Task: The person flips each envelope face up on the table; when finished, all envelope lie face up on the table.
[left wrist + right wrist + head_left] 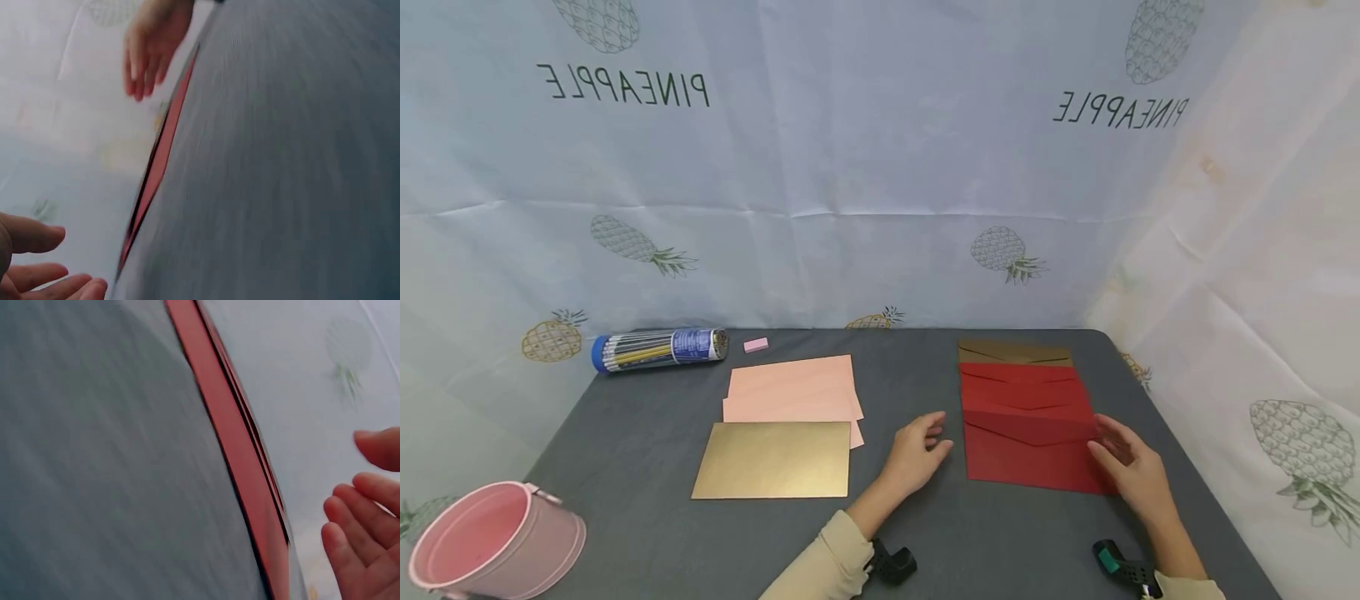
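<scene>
Red envelopes (1026, 454) lie overlapping on the right part of the dark table, flaps showing, with a brown-gold envelope (1000, 350) partly covered behind them. My right hand (1131, 467) is at the right edge of the front red envelope, thumb and fingers apart and loosely bent. In the right wrist view, that hand (369, 531) holds nothing between thumb and fingers. My left hand (917, 454) hovers left of the red envelopes, its relaxed fingers toward them and nothing in its grasp. The left wrist view shows its fingertips (56, 287) spread from the thumb.
Left of my left hand, a gold envelope (771, 462) overlaps pink envelopes (793, 379). Farther back are a clear tube of pencils (658, 348) with a blue cap and a small pink eraser (756, 344). A pink bucket (501, 542) stands at the near left corner.
</scene>
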`<move>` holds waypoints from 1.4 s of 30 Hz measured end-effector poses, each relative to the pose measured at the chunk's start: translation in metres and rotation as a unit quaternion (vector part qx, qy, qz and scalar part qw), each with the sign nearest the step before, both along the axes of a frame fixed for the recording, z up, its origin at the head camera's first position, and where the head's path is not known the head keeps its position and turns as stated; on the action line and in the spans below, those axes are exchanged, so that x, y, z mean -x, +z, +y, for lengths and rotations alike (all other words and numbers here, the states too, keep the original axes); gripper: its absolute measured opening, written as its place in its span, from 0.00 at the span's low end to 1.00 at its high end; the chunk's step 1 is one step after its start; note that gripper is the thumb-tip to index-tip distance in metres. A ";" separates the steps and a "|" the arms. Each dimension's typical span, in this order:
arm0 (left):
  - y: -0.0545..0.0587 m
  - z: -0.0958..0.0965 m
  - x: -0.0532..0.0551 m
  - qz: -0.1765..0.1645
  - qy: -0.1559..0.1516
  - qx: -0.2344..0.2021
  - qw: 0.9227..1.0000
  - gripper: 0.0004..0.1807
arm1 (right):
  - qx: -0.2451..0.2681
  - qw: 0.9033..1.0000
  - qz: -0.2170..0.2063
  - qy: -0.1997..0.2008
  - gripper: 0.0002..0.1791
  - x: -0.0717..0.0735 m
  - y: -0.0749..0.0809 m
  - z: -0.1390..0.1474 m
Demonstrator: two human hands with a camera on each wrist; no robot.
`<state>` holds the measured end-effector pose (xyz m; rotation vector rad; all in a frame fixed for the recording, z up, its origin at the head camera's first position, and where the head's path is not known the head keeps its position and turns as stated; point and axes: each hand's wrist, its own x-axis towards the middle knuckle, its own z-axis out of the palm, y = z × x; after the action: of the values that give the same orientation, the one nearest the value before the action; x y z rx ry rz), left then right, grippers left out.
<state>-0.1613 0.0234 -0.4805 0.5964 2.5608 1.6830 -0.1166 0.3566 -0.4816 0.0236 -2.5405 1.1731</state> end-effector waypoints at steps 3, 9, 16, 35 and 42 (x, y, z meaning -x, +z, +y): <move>0.004 -0.039 0.002 0.013 0.003 -0.004 1.000 0.24 | 0.003 0.999 0.015 0.045 0.28 0.003 0.003 -0.020; 0.004 -0.118 -0.008 -0.005 0.084 -0.035 0.996 0.22 | 0.058 0.986 0.001 0.156 0.28 0.007 0.003 -0.070; 0.001 -0.190 -0.026 0.006 0.186 -0.015 0.982 0.22 | 0.136 0.949 -0.056 0.280 0.28 0.006 -0.002 -0.137; 0.002 -0.258 -0.039 -0.064 0.331 0.121 0.934 0.28 | 0.122 0.912 -0.196 0.339 0.36 0.017 -0.009 -0.286; 0.003 -0.259 -0.038 -0.058 0.336 0.102 0.934 0.27 | 0.118 0.931 -0.176 0.297 0.34 0.014 -0.010 -0.301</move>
<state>-0.1232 -0.2353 -0.4780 -0.4368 2.9832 1.4634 -0.1302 0.0559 -0.4918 0.6163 -2.7657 1.8460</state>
